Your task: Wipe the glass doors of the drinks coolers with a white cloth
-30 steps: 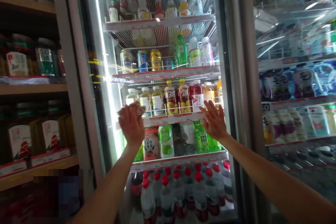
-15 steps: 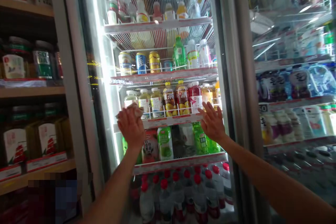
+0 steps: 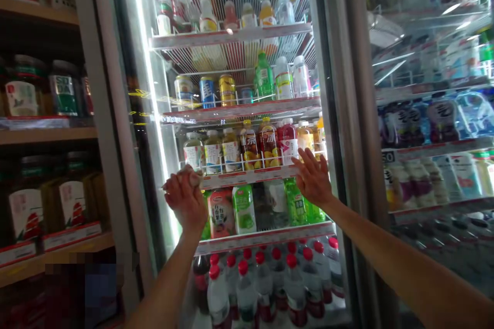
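Note:
In the head view, my left hand (image 3: 186,200) presses a crumpled pale cloth (image 3: 196,177) against the glass door of a lit drinks fridge. Its fingers are bent over the cloth, and part of the cloth is hidden under them. My right hand (image 3: 313,177) lies with fingers spread near the right side of the same door, seemingly flat on the glass, holding nothing. Behind the glass, between my hands, are tea bottles (image 3: 250,146) on a shelf and a green carton (image 3: 244,209) on the one below.
A metal door frame (image 3: 343,113) runs down the right of the glass, beside another stocked fridge (image 3: 436,154). Wooden shelves (image 3: 42,136) with large jars stand at the left. Red-capped bottles (image 3: 266,280) fill the fridge's bottom.
My left hand has slid down and slightly left across the glass with the cloth, its fingers now more bent. My right hand has stayed almost in place.

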`<action>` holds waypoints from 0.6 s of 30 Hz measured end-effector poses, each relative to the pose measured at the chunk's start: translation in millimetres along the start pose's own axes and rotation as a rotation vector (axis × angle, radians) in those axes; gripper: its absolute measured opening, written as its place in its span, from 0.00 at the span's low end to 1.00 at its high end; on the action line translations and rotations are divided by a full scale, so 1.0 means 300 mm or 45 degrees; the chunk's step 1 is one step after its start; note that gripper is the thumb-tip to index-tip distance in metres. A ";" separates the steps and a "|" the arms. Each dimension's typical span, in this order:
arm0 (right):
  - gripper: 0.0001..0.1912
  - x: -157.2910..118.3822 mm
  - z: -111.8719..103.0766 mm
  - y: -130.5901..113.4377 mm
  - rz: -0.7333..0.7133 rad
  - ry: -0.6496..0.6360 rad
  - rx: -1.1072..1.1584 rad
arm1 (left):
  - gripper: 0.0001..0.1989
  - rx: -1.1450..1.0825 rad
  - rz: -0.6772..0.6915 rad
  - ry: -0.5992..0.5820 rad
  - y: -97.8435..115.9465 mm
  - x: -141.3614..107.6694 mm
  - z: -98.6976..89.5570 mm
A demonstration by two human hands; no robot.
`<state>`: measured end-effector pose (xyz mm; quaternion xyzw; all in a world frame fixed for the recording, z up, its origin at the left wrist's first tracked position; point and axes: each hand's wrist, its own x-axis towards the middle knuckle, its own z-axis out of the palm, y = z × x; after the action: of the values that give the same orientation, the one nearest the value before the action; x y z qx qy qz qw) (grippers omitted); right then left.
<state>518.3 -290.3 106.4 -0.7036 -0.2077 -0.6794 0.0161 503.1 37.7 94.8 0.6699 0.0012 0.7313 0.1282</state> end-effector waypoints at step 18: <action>0.31 -0.002 0.000 0.001 -0.003 0.004 -0.008 | 0.26 -0.013 -0.094 0.022 -0.083 -0.085 -0.041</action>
<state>518.4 -290.8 105.8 -0.7022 -0.2065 -0.6812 0.0135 497.3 59.1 64.2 0.6624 0.0231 0.7318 0.1585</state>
